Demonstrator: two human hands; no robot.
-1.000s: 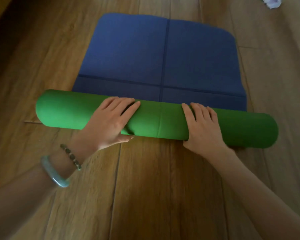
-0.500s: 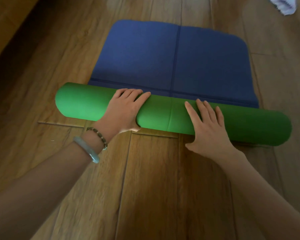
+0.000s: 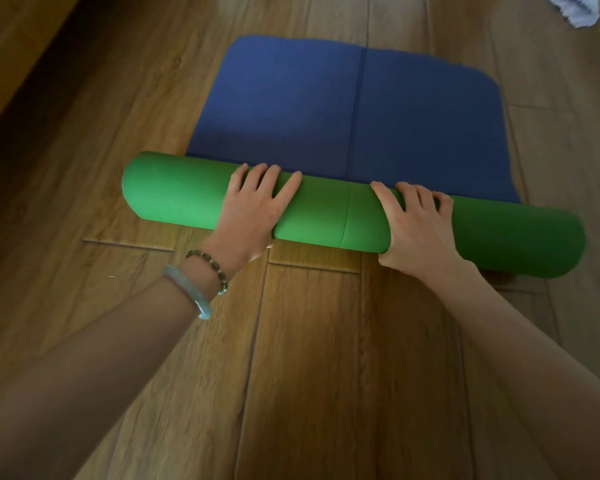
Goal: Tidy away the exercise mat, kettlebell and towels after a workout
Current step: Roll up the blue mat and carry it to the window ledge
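1. The exercise mat lies on the floor, its near end rolled up and its far end flat.
2. The rolled part runs left to right across the middle; the flat part lies directly behind it, joined to it.
3. The left hand sits on the roll left of its middle, the right hand right of its middle, the two apart.
4. Each hand's fingers reach over the top; the thumbs sit on the near side.
5. A bead bracelet and a bangle circle the left wrist, the bangle nearer the elbow.
6. A towel lies on the floor at the far right, well apart from the mat.
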